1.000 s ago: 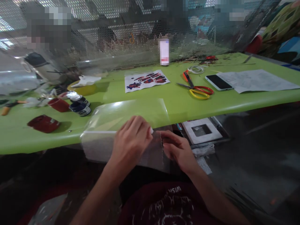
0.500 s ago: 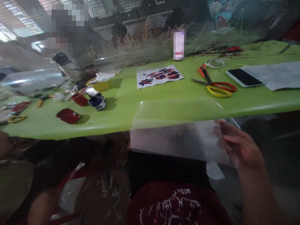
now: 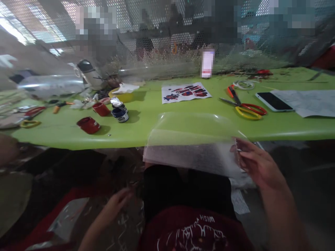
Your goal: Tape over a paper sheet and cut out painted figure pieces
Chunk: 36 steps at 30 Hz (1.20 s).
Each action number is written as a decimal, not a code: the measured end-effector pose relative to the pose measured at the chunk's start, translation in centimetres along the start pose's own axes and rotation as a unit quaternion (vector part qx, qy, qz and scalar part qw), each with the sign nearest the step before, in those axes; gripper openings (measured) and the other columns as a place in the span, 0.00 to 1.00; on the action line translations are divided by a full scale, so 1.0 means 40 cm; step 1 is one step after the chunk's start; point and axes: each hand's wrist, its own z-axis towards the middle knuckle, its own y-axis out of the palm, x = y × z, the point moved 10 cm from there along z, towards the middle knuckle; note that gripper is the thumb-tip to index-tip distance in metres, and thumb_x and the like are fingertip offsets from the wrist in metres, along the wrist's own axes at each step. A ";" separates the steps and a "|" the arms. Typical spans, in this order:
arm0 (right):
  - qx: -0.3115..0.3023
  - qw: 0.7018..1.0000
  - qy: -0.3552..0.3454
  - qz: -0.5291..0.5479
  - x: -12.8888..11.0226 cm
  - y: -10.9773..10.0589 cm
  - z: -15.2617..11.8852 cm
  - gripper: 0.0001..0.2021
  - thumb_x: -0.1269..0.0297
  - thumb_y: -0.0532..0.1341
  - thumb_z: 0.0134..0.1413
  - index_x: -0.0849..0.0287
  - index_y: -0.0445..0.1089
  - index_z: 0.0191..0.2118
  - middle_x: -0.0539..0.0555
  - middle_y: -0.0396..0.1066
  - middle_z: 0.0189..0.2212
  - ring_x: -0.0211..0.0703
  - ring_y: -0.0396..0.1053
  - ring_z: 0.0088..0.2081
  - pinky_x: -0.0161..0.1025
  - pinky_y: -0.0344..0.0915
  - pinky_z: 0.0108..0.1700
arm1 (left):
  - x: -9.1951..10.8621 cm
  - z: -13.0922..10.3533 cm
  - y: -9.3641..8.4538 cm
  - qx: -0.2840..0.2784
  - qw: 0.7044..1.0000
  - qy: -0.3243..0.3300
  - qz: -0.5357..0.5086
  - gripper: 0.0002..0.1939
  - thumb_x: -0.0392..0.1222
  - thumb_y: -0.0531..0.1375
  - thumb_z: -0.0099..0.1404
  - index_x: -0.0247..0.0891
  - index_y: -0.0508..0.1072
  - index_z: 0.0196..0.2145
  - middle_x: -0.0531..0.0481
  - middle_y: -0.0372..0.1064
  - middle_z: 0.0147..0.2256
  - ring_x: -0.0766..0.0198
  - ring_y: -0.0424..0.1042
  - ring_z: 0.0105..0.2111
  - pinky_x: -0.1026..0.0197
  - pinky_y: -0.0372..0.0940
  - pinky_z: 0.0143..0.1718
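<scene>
A clear plastic sheet [image 3: 183,150] spans the front edge of the green table [image 3: 141,129] and overhangs my lap. My right hand [image 3: 258,162] pinches its right edge between thumb and fingers. Low on the left, beside my lap, my left hand [image 3: 120,200] hangs away from the sheet; it is blurred, so its finger pose is unclear. A printed paper [image 3: 171,97] with red and blue shapes lies flat behind the sheet. To its right are scissors [image 3: 248,111] with red and yellow handles.
Red jars [image 3: 89,125] and a dark blue paint jar [image 3: 120,115] stand on the left, near a yellow bowl [image 3: 125,96]. A phone [image 3: 274,101] lies on the right, beside a white sheet [image 3: 311,101]. A person's arm [image 3: 9,150] shows at the far left.
My left hand has come up and to the right from the lower left. My right hand has shifted slightly left with the plastic sheet. The camera view has also shifted.
</scene>
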 end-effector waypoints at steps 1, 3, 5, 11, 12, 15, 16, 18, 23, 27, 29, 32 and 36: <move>-0.006 1.000 -0.001 -0.010 -0.001 0.003 -0.001 0.19 0.67 0.69 0.42 0.51 0.79 0.45 0.52 0.75 0.34 0.34 0.59 0.20 0.32 0.55 0.17 | 0.008 0.031 0.004 0.007 1.000 0.008 -0.007 0.14 0.50 0.64 0.69 0.40 0.77 0.47 0.46 0.76 0.45 0.54 0.75 0.46 0.51 0.72 0.49; -0.017 1.000 0.007 -0.024 0.003 0.007 -0.003 0.20 0.65 0.70 0.43 0.52 0.77 0.47 0.51 0.74 0.33 0.33 0.60 0.19 0.32 0.54 0.16 | 0.057 0.079 0.033 0.007 0.998 0.043 -0.055 0.17 0.52 0.64 0.68 0.40 0.77 0.49 0.45 0.78 0.43 0.52 0.77 0.46 0.52 0.71 0.50; -0.029 0.999 0.027 -0.033 0.012 0.005 -0.007 0.22 0.64 0.71 0.44 0.52 0.75 0.49 0.50 0.74 0.32 0.33 0.59 0.17 0.31 0.53 0.15 | 0.131 0.111 0.085 -0.017 0.987 0.084 -0.137 0.19 0.51 0.63 0.69 0.38 0.75 0.53 0.43 0.79 0.45 0.52 0.78 0.46 0.53 0.71 0.50; -0.036 0.994 0.035 -0.099 0.009 -0.045 -0.038 0.26 0.60 0.72 0.46 0.53 0.73 0.54 0.51 0.75 0.32 0.31 0.57 0.15 0.31 0.50 0.13 | 0.261 0.133 0.233 -0.095 0.967 0.095 -0.217 0.22 0.55 0.56 0.74 0.35 0.71 0.55 0.40 0.80 0.41 0.54 0.80 0.38 0.52 0.75 0.41; -0.037 0.993 0.029 -0.107 0.005 -0.055 -0.043 0.26 0.60 0.72 0.47 0.52 0.73 0.54 0.52 0.75 0.33 0.31 0.57 0.15 0.31 0.51 0.13 | 0.266 0.127 0.248 -0.104 0.963 0.090 -0.231 0.22 0.54 0.55 0.74 0.35 0.70 0.57 0.38 0.79 0.43 0.53 0.81 0.39 0.51 0.76 0.41; -0.032 0.992 -0.001 -0.126 -0.013 -0.077 -0.053 0.23 0.60 0.72 0.48 0.50 0.75 0.52 0.53 0.77 0.35 0.32 0.60 0.16 0.32 0.54 0.15 | 0.273 0.100 0.277 -0.121 0.952 0.081 -0.269 0.26 0.51 0.55 0.75 0.39 0.60 0.65 0.35 0.76 0.51 0.49 0.80 0.46 0.47 0.75 0.46; -0.031 0.991 -0.016 -0.128 -0.021 -0.080 -0.054 0.22 0.60 0.72 0.48 0.49 0.76 0.51 0.54 0.77 0.35 0.33 0.61 0.17 0.32 0.56 0.15 | 0.275 0.089 0.284 -0.125 0.949 0.080 -0.279 0.28 0.50 0.55 0.75 0.40 0.57 0.68 0.34 0.75 0.53 0.48 0.79 0.47 0.45 0.75 0.47; -0.028 0.991 -0.049 -0.118 -0.039 -0.077 -0.056 0.20 0.61 0.73 0.47 0.47 0.78 0.48 0.54 0.78 0.35 0.34 0.62 0.18 0.34 0.57 0.16 | 0.282 0.071 0.288 -0.125 0.942 0.084 -0.299 0.30 0.49 0.55 0.75 0.43 0.53 0.70 0.34 0.73 0.56 0.46 0.78 0.50 0.43 0.74 0.49; -0.013 0.996 -0.076 -0.051 -0.069 -0.064 -0.059 0.16 0.63 0.75 0.43 0.42 0.81 0.42 0.56 0.76 0.31 0.37 0.63 0.18 0.36 0.56 0.16 | 0.307 0.031 0.267 -0.098 0.921 0.100 -0.363 0.26 0.49 0.54 0.76 0.44 0.58 0.68 0.36 0.74 0.56 0.44 0.77 0.53 0.39 0.74 0.49; -0.003 0.998 -0.051 -0.047 -0.080 -0.057 -0.056 0.13 0.62 0.76 0.45 0.39 0.82 0.39 0.59 0.75 0.31 0.40 0.66 0.21 0.38 0.58 0.18 | 0.332 -0.002 0.255 -0.101 0.913 0.118 -0.378 0.23 0.50 0.55 0.75 0.43 0.66 0.64 0.38 0.75 0.56 0.45 0.77 0.53 0.39 0.75 0.50; -0.004 0.997 -0.055 -0.057 -0.092 -0.052 -0.055 0.13 0.62 0.76 0.44 0.38 0.82 0.38 0.60 0.74 0.31 0.40 0.65 0.20 0.39 0.57 0.18 | 0.346 -0.016 0.245 -0.094 0.918 0.140 -0.358 0.20 0.47 0.55 0.75 0.42 0.70 0.61 0.39 0.76 0.54 0.46 0.77 0.53 0.41 0.74 0.52; -0.006 0.995 -0.068 -0.066 -0.108 -0.044 -0.058 0.15 0.59 0.75 0.43 0.38 0.81 0.40 0.60 0.74 0.31 0.37 0.60 0.17 0.40 0.52 0.15 | 0.364 -0.032 0.230 -0.082 0.930 0.172 -0.313 0.17 0.45 0.55 0.76 0.40 0.75 0.57 0.40 0.78 0.51 0.49 0.79 0.50 0.46 0.75 0.51; 0.027 0.993 -0.061 -0.092 -0.120 -0.045 -0.074 0.14 0.60 0.74 0.43 0.39 0.82 0.40 0.60 0.74 0.33 0.37 0.61 0.18 0.38 0.53 0.14 | 0.366 -0.037 0.225 -0.083 0.942 0.168 -0.279 0.16 0.42 0.54 0.76 0.35 0.77 0.53 0.38 0.79 0.49 0.51 0.80 0.46 0.52 0.77 0.47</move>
